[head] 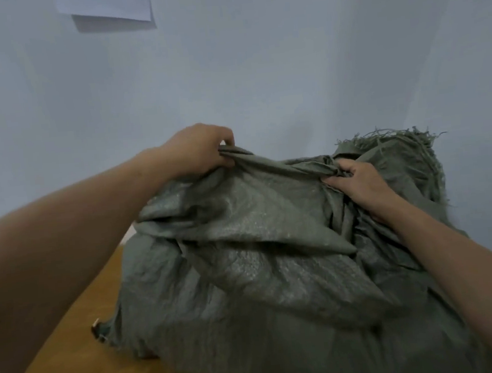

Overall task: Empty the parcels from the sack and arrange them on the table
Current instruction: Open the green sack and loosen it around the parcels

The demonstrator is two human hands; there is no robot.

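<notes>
Woven grey-green sack (246,275) slumped across wooden tabletop (76,364), far side close to wall (258,66). Parcels hidden inside. Left hand (197,150) curled tight round bunched fold (237,153) at sack's top left; right hand (357,185) clenched on twisted neck (311,170) beside frayed mouth (398,140). Likely risk if neck jerked loose: parcels dumped at once toward far edge. If pulled unevenly: whole sack dragged toward left edge. Possible snagging in frayed strands.
</notes>
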